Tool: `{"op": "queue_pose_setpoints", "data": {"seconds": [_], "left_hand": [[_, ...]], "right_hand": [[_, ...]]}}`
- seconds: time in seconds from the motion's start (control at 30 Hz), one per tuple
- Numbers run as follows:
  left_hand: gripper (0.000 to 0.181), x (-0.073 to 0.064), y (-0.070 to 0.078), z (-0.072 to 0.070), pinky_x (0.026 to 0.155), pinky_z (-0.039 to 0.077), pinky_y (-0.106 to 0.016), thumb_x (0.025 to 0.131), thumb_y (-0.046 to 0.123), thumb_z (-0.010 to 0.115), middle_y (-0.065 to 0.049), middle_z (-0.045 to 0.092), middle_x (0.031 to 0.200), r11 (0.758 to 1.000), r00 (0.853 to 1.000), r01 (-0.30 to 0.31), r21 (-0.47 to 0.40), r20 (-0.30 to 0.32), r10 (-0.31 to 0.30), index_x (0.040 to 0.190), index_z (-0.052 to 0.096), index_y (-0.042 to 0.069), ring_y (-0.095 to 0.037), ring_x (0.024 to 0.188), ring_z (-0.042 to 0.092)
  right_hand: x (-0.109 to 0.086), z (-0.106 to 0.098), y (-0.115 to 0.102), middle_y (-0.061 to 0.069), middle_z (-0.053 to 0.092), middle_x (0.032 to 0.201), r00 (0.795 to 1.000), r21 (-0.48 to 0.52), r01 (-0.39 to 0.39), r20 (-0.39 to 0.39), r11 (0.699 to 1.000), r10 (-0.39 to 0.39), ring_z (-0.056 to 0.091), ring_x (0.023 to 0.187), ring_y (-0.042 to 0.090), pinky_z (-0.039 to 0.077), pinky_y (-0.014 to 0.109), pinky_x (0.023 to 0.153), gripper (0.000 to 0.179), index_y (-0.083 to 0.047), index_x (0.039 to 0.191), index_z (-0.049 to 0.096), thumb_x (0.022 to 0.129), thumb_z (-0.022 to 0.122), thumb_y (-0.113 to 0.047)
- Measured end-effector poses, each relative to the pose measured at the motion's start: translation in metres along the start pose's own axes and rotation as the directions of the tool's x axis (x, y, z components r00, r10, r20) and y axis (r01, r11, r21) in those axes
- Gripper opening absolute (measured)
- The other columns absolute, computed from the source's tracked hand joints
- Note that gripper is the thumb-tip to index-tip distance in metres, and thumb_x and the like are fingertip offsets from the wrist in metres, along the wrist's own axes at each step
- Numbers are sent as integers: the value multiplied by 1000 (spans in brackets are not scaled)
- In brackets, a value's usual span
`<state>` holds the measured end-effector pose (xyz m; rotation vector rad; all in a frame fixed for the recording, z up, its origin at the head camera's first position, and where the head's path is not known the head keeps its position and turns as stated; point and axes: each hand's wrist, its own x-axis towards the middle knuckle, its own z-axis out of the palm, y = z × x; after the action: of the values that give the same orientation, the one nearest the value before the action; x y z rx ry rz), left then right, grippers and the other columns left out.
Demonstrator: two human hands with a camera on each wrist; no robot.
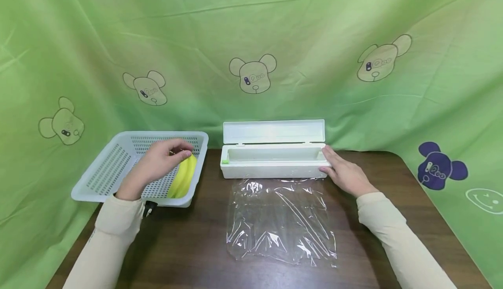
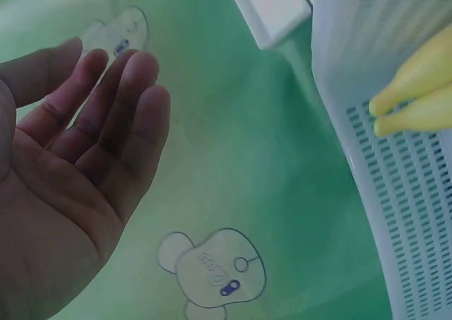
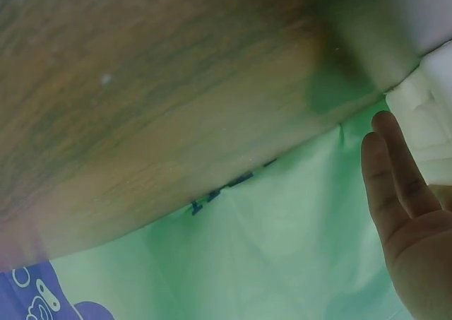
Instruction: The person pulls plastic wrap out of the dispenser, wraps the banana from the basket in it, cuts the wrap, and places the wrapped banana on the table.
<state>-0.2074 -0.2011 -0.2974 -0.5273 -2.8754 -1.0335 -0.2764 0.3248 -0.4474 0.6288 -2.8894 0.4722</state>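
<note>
In the head view, two yellow bananas (image 1: 184, 176) lie in a white perforated basket (image 1: 198, 180) on the left. My left hand (image 1: 167, 158) hovers over their top ends, fingers loosely bent. The left wrist view shows this hand (image 2: 78, 150) holding nothing, apart from the bananas (image 2: 417, 87). A long white box (image 1: 271, 171) stands at the back middle, its lid (image 1: 273, 132) raised. Against the box's right end rests my right hand (image 1: 347, 175), thumb at the front. Its fingers look straight in the right wrist view (image 3: 402, 186).
A clear sheet of plastic wrap (image 1: 279, 223) is spread on the brown wooden table (image 1: 188, 245) in front of the box. A small green piece (image 1: 225, 161) sits at the box's left front corner. Green cloth (image 1: 314, 27) with bear-head prints hangs around the table.
</note>
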Motion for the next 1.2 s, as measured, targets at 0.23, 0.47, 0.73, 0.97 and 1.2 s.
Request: {"op": "queue_pose_setpoints", "data": {"seconds": [0.23,0.47,0.73,0.97,1.2], "left_hand": [[21,33,-18,-8,87,51,-47,102,20,64,-11,70,112,997,998,60,-43,-12,-60,116,71,6,-28,102,63],[25,57,-57,-8,95,49,-49,103,17,62,-16,67,118,988,992,126,-94,21,-125,121,68,1,-32,110,59],[31,72,-98,-4,111,35,-56,103,16,60,-19,60,136,949,962,241,-204,175,-207,131,65,2,-38,130,50],[33,75,-133,8,112,34,-55,101,9,62,-19,60,136,917,934,288,-276,292,-205,132,63,-1,-40,131,50],[32,74,-151,18,107,42,-52,98,4,63,-22,62,133,919,933,290,-267,295,-208,129,64,-5,-40,124,55]], "right_hand": [[-2,2,3,20,28,161,1000,-25,4,-20,1000,-5,46,131,48,42,62,99,69,0,156,31,105,55,-38],[-2,3,4,20,27,161,1000,-18,-4,-21,1000,3,45,130,49,41,62,100,70,-1,157,29,105,54,-39],[-1,2,2,18,27,161,999,-3,-8,-41,1000,7,47,128,49,42,62,100,69,-2,157,31,104,57,-38],[-3,5,1,17,26,162,999,10,-25,-30,1000,26,46,130,50,40,62,102,70,-4,158,29,105,54,-41],[-4,6,0,17,26,162,999,19,-34,-37,999,35,44,132,49,38,63,103,70,-4,158,29,104,55,-40]]}}
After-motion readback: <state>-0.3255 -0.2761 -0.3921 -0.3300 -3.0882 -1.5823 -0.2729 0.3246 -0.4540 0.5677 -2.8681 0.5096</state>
